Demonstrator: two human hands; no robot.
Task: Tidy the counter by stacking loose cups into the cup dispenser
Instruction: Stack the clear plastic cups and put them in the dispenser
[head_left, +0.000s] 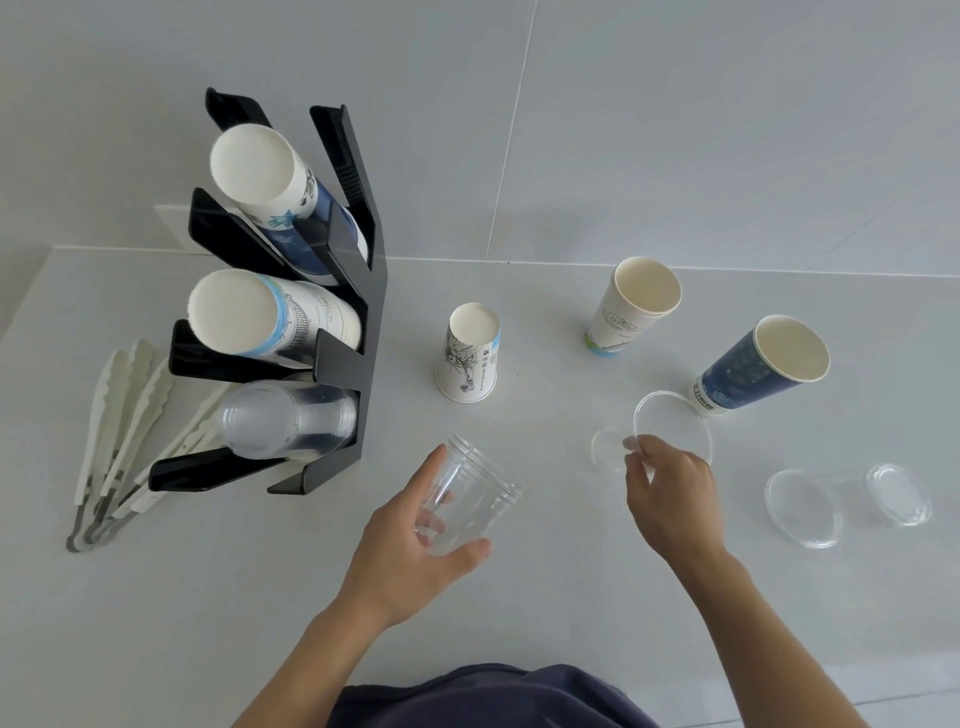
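No lettering can be made out for certain. The dark blue paper cup (753, 371) at the right carries a white band of print near its base — too small to read. The inverted white cup (470, 356) and the upright white cup (631, 312) show drawings and blurred marks only.

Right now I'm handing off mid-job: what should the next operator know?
Left hand grips a clear plastic cup above the counter. Right hand pinches another clear cup.
Black cup dispenser already holds paper stacks in two upper slots and clear cups in the lowest.
Still loose: an inverted white paper cup, an upright white cup, a blue cup, two more clear ones.
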